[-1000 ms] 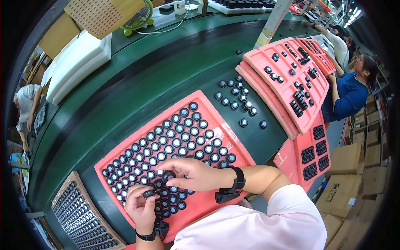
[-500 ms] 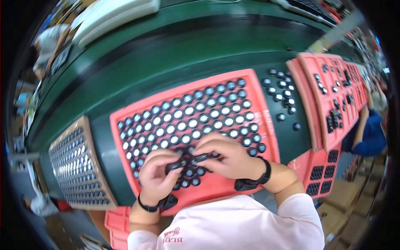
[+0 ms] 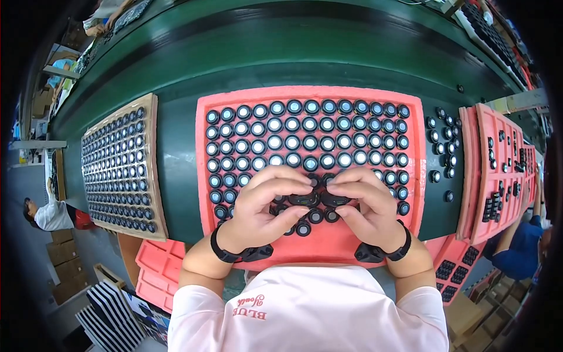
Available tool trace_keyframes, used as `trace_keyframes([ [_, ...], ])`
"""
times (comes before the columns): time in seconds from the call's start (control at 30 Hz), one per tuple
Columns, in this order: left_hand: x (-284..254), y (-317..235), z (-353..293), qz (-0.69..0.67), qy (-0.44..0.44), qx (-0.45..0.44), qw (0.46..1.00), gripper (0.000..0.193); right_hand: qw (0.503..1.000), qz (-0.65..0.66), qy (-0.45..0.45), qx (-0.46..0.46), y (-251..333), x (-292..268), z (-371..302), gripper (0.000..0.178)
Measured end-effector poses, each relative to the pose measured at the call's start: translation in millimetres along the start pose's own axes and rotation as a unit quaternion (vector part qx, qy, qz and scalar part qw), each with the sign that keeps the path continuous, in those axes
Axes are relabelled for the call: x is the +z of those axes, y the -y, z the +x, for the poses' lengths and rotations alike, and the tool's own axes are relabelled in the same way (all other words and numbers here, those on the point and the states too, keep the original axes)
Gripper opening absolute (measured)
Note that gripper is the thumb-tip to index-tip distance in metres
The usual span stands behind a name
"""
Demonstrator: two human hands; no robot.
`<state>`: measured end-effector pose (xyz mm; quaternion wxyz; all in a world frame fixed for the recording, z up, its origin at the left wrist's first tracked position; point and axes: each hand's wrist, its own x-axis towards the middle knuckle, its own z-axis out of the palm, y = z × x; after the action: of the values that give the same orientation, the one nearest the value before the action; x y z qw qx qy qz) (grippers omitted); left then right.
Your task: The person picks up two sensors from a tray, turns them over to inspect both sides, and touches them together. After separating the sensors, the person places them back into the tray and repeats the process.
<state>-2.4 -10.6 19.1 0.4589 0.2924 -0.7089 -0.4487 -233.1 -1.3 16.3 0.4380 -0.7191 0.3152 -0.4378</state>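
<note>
Your left hand (image 3: 261, 202) and right hand (image 3: 363, 202) each pinch a black cap (image 3: 305, 199) over the nearly full pink foam tray (image 3: 416, 193), where only the near rows remain unfilled.

— Any packages in sight?

— Yes. Brown cardboard boxes (image 3: 63, 253) sit stacked on the floor off the desk's near left corner, plain and rectangular.

— Others?

— More brown cartons (image 3: 469, 314) stand on the floor off the near right corner, partly cut off by the dark rim. A black-and-white striped stack (image 3: 111, 320) lies at the lower left; whether it is packaging I cannot tell.

— Labels, signs, screens?

— None that I can make out.
</note>
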Motion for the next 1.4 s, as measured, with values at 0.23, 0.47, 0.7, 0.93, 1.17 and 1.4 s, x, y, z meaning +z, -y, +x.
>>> trace_keyframes([
  [0.23,5.9,3.6,-5.3,-0.011,-0.029,0.007,0.999,0.041,0.998,0.011,-0.057,-0.013,0.9,7.2,-2.6,0.04],
  [0.47,11.6,6.7,-9.3,-0.043,-0.053,0.003,0.998,0.052,0.997,-0.027,-0.061,-0.048,-3.0,7.0,-2.3,0.048],
  [0.7,10.6,5.6,-7.6,-0.007,-0.046,0.02,0.999,0.052,0.997,-0.01,-0.061,-0.045,-1.4,8.5,-1.9,0.049],
  [0.93,5.9,4.2,-5.7,0.019,-0.022,0.027,0.999,0.046,0.998,-0.009,-0.051,-0.04,-2.7,8.0,-2.7,0.046],
  [1.17,7.4,2.3,-4.7,0.003,-0.026,0.014,1.0,0.038,0.999,-0.014,-0.035,-0.039,-1.7,2.6,-1.1,0.035],
  [1.4,14.5,-1.4,-3.1,-0.081,-0.063,-0.108,0.989,0.037,0.99,0.107,-0.071,0.057,-2.0,8.6,-1.4,0.031],
])
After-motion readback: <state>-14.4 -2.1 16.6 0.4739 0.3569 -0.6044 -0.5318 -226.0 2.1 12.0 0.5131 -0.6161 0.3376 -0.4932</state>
